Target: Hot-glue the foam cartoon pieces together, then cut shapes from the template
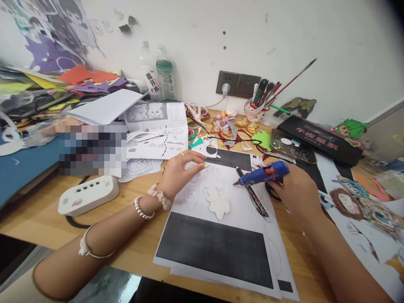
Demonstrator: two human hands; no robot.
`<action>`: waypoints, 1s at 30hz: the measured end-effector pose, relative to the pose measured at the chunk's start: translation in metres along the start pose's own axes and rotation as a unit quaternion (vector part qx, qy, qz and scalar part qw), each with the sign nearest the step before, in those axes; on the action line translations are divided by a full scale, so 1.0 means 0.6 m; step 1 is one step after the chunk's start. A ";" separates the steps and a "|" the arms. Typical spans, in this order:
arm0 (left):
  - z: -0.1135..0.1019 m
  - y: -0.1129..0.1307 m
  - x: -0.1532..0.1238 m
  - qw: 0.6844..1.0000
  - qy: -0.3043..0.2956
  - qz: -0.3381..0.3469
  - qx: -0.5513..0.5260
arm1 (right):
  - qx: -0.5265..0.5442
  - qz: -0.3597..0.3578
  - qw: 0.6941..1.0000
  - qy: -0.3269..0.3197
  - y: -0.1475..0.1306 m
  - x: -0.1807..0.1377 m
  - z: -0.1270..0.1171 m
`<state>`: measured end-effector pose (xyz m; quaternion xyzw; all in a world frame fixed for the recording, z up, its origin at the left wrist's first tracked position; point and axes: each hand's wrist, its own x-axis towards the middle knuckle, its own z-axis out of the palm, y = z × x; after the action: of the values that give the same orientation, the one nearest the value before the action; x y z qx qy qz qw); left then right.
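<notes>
My right hand (296, 189) grips a blue hot glue gun (265, 172), its nozzle pointing left over the printed sheets (179, 269). Fingers stretched and slightly apart, my left hand (179, 172) is over the sheets' upper left edge and holds nothing that I can see. Just beyond its fingertips is a white paper cut-out with a black spot (211, 150). A small cream cut-out shape (219, 205) lies on the top sheet, below and left of the nozzle. Under the glue gun, a black pen (256, 200) rests slantwise on the paper.
A white power strip (89, 194) sits at the left. Behind it lie a printed drawing sheet (176, 130) and heaped coloured paper (91, 78). Two bottles (166, 73) stand by the wall, and a pen holder (257, 110) at the back right. A black box (318, 139) and character cut-outs (362, 202) occupy the right.
</notes>
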<state>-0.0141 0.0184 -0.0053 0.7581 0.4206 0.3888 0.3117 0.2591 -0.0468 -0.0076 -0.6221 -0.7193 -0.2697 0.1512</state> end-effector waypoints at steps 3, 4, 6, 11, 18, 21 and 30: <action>0.000 0.002 0.001 0.972 -0.049 -0.096 -0.209 | -0.007 -0.002 1.000 -0.014 0.000 0.000 -0.002; -0.001 0.002 0.002 0.953 -0.059 -0.126 -0.270 | -0.009 -0.006 1.000 -0.024 0.000 0.000 -0.003; -0.003 0.003 0.002 0.918 -0.071 -0.163 -0.355 | -0.009 -0.016 0.999 -0.039 0.002 0.001 -0.004; -0.002 0.000 0.001 0.889 -0.066 -0.184 -0.413 | 0.010 -0.017 1.000 -0.003 0.006 0.001 0.001; 0.008 -0.007 0.005 0.920 -0.027 -0.205 -0.334 | 0.024 -0.004 1.000 -0.008 0.005 0.000 0.004; 0.007 -0.004 0.005 0.916 0.023 -0.201 -0.345 | 0.015 -0.002 1.000 -0.017 0.004 0.000 0.002; -0.001 0.000 0.002 0.957 0.054 -0.204 -0.197 | 0.018 0.021 0.999 -0.026 0.007 -0.002 0.009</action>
<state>-0.0140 0.0197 -0.0049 0.5576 0.4977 0.4320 0.5047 0.2642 -0.0443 -0.0118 -0.6414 -0.7143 -0.2372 0.1488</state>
